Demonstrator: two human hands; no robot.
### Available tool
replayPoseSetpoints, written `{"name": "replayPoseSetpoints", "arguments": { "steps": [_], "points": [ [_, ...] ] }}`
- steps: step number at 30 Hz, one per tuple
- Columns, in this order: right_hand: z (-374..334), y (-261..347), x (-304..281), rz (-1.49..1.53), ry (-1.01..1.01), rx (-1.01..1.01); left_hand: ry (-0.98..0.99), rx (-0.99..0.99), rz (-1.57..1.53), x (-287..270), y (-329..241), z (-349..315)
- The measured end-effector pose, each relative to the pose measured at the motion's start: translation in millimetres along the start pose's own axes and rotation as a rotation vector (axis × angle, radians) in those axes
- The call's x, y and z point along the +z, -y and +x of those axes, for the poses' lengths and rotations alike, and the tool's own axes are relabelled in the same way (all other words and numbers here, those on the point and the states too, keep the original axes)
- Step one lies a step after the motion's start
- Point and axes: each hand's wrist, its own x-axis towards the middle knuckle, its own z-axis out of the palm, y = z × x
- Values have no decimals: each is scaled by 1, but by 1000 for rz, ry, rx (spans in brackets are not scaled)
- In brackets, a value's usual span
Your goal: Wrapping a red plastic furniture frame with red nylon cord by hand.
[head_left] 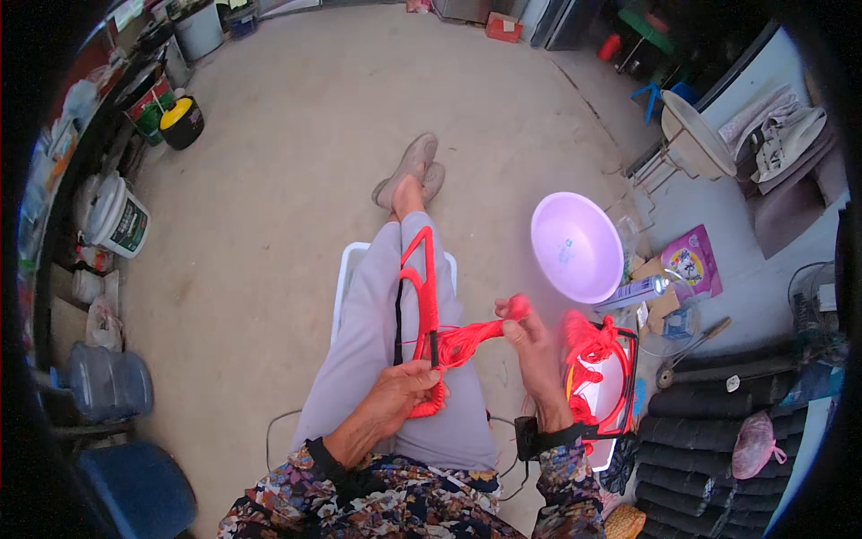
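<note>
A bent frame wrapped in red cord lies over my lap, with a short black stretch showing near its middle. My left hand is closed around its lower part, thumb on the wrapping. From there a loose bundle of red cord stretches to the right. My right hand grips the far end of that bundle, its fingers partly blurred. Just right of this hand, a white container bears more red cord and a dark-edged, red-wrapped frame.
A purple basin stands on the floor ahead to the right, beside a spray can and a purple bag. Black padded rolls are stacked at the lower right. Along the left are a white bucket and a blue stool.
</note>
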Motion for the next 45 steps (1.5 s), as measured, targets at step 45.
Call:
{"name": "replayPoseSetpoints", "arguments": {
  "steps": [45],
  "points": [
    [-123,71,17,340,249,697,204,-43,-259,-16,-1,10]
  ]
}}
